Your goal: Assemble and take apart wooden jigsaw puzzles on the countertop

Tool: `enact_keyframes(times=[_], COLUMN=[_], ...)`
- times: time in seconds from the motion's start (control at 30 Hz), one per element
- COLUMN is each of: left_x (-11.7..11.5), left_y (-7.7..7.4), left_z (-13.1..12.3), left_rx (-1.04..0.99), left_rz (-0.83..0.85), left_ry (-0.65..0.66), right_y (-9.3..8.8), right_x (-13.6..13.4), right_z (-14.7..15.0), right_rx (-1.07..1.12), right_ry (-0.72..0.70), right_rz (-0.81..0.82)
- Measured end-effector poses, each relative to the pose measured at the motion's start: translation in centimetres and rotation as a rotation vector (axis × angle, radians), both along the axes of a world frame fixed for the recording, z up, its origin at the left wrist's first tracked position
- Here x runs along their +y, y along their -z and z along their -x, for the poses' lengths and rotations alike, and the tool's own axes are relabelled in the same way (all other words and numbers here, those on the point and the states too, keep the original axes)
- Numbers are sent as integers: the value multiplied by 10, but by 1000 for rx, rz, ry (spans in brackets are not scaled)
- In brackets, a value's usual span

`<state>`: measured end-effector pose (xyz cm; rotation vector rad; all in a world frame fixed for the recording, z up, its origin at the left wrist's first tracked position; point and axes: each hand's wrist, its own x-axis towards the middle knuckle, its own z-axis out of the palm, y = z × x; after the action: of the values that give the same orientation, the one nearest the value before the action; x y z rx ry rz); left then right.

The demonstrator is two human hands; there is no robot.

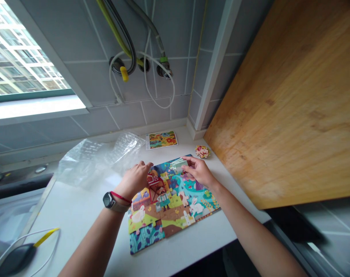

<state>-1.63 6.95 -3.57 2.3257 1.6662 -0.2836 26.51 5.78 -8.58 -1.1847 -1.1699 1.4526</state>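
Note:
A colourful farm-scene jigsaw puzzle (169, 204) lies assembled on the white countertop (77, 215), its pieces showing a barn, a farmer and white animals. My left hand (136, 179) is over the puzzle's upper left part, fingertips curled down near the barn. My right hand (199, 171) reaches its upper right part, with the fingers at a shiny patch by the top edge. Whether either hand grips a piece is hidden. Beyond the puzzle lie a small picture card (161, 140) of the same style and a small round floral piece (203, 151).
Crumpled clear bubble wrap (101, 159) lies left of the puzzle. A wooden board (287, 107) rises along the right. Grey tiles with hoses (123, 42) form the back wall. A white cable with a yellow tag (46, 237) lies at lower left.

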Motion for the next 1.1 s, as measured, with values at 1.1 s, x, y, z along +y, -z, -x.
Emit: enact_keyframes(times=[1.1], left_x=[7], left_y=[-33], left_z=[60], left_rx=[-222], left_rz=[133], left_ry=[110], right_y=[-2], right_x=[-1], right_z=[0], right_rx=[11], right_ry=[7], right_rz=[-90])
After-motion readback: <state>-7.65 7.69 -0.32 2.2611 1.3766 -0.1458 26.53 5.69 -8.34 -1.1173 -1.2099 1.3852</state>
